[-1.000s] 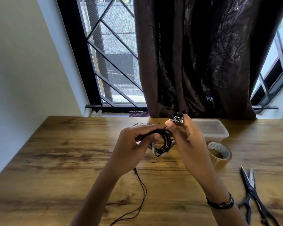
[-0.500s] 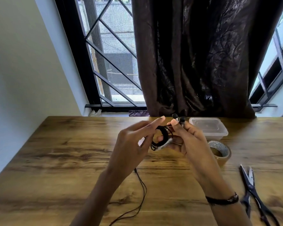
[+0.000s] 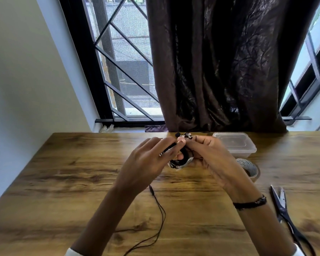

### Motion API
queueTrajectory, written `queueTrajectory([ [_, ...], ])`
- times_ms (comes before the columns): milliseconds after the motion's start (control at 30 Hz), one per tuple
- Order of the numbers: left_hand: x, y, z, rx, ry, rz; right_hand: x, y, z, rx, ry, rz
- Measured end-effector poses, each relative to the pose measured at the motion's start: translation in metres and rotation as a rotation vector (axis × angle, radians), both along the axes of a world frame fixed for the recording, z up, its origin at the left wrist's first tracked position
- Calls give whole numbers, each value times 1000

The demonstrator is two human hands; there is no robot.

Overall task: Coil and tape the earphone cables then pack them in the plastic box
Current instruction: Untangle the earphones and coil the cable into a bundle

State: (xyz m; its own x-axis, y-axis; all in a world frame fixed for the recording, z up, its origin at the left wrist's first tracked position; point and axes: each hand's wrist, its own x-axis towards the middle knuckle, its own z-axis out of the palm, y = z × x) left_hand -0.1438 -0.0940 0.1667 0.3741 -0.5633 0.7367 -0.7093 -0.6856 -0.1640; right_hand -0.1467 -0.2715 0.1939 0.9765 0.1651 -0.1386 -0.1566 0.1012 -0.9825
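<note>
Both hands' grip [image 3: 179, 154] pinches black coiled earphone cable [image 3: 181, 160] — tape-wrapped, earbuds upward.

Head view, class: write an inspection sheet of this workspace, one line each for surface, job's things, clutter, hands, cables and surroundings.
Surface: wooden table, grain visible.
Job's things: coiled earphone cable held between both hands, earbuds sticking up above the fingers; plastic box at the far right with its lid on; tape roll just in front of it; scissors at the right edge.
Clutter: nothing seen.
Hands: left hand grips the coil; right hand pinches it near the earbuds, a bracelet on its wrist.
Cables: loose cable tail trails from the coil over the table toward the near edge.
Surroundings: dark curtain, barred window, pale wall.
</note>
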Motion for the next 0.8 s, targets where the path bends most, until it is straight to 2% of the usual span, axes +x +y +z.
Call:
queueTrajectory([
  [133,1,-2,4,-19,-23,-6,2,2,0,-60,-9,15],
  [333,11,3,-1,117,9,32,3,1,-7,-37,-22,74],
  [433,10,3,-1,55,188,35,3,-3,-12,-112,-73,127],
  [533,10,0,-1,-72,395,-7,2,-1,-14,-199,-172,92],
  [800,16,2,0,-297,662,-145,3,-2,-19,-505,-393,23],
])
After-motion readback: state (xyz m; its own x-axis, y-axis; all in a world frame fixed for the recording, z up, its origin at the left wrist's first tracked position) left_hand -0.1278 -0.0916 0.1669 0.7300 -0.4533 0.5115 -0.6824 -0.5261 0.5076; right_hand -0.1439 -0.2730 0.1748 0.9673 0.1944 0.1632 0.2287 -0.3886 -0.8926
